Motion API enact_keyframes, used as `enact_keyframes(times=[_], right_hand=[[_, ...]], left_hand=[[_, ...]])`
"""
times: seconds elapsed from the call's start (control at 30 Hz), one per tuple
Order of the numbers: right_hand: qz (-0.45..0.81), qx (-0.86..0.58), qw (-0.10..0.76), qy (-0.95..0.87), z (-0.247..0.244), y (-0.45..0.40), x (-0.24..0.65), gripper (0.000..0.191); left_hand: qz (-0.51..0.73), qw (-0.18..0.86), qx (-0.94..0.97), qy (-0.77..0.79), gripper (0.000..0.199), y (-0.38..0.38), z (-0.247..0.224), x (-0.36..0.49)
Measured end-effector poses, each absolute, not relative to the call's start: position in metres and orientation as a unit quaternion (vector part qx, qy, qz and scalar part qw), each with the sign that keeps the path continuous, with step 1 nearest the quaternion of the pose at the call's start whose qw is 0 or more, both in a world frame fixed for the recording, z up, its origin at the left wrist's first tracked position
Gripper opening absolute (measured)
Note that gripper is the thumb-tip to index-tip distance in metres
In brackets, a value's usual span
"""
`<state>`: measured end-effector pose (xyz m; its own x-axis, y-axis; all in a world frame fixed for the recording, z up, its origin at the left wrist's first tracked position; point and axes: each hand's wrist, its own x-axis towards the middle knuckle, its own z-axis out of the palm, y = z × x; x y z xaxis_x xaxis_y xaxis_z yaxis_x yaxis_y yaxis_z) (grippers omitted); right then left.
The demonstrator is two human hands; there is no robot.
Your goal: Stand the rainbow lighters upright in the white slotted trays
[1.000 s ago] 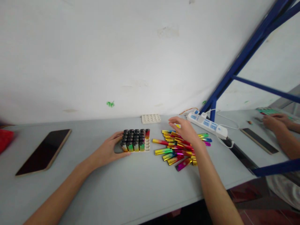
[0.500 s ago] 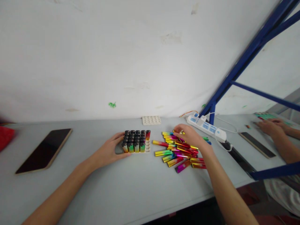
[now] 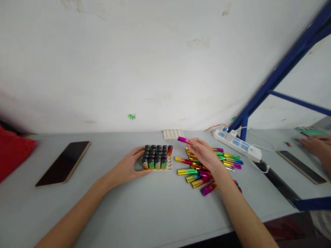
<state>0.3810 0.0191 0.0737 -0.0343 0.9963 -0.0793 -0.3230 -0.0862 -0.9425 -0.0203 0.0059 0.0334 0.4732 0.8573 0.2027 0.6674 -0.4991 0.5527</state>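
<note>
Black-topped lighters (image 3: 156, 153) stand upright in rows in a white tray (image 3: 169, 166), whose right column shows bare slots in front of one red lighter (image 3: 170, 150). My left hand (image 3: 125, 170) clasps the left end of this filled tray, thumb along the front and fingers round the back. Between the fingertips of my right hand (image 3: 205, 153) is a purple lighter (image 3: 183, 139), held nearly level above the table. Under and around that hand lies a loose pile of shiny multicoloured lighters (image 3: 187, 171), partly hidden by the wrist.
Against the wall lies another white tray (image 3: 173, 134). A power strip (image 3: 238, 143) with cords and a blue metal frame (image 3: 244, 125) stand at right. Phone-like dark slabs lie left (image 3: 63, 163) and right (image 3: 301, 167). A red item (image 3: 15, 151) and another person's hand (image 3: 317, 146) are at the edges.
My right hand has lifted a purple lighter from the pile and moved left toward the tray. My left hand keeps its hold. The whole view has shifted slightly.
</note>
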Motion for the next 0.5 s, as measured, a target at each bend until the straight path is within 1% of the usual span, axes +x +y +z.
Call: enact_keyframes(times=[0.13, 0.27, 0.4, 0.43, 0.5], right_hand=[[0.641, -0.411, 0.549, -0.344, 0.068, 0.010, 0.369, 0.049], [0.672, -0.399, 0.502, -0.370, 0.075, 0.000, 0.354, 0.055], [0.664, -0.399, 0.464, -0.429, 0.080, -0.006, 0.342, 0.042], [0.655, -0.400, 0.463, -0.443, 0.079, -0.007, 0.338, 0.043], [0.633, -0.409, 0.464, -0.465, 0.075, -0.008, 0.332, 0.054]], left_hand=[[0.235, 0.205, 0.834, 0.455, 0.086, 0.006, 0.031, -0.022], [0.230, 0.209, 0.833, 0.458, 0.085, 0.006, 0.032, -0.022], [0.230, 0.203, 0.832, 0.462, 0.082, 0.006, 0.034, -0.020], [0.231, 0.203, 0.832, 0.461, 0.082, 0.006, 0.034, -0.020], [0.234, 0.203, 0.832, 0.460, 0.083, 0.006, 0.034, -0.020]])
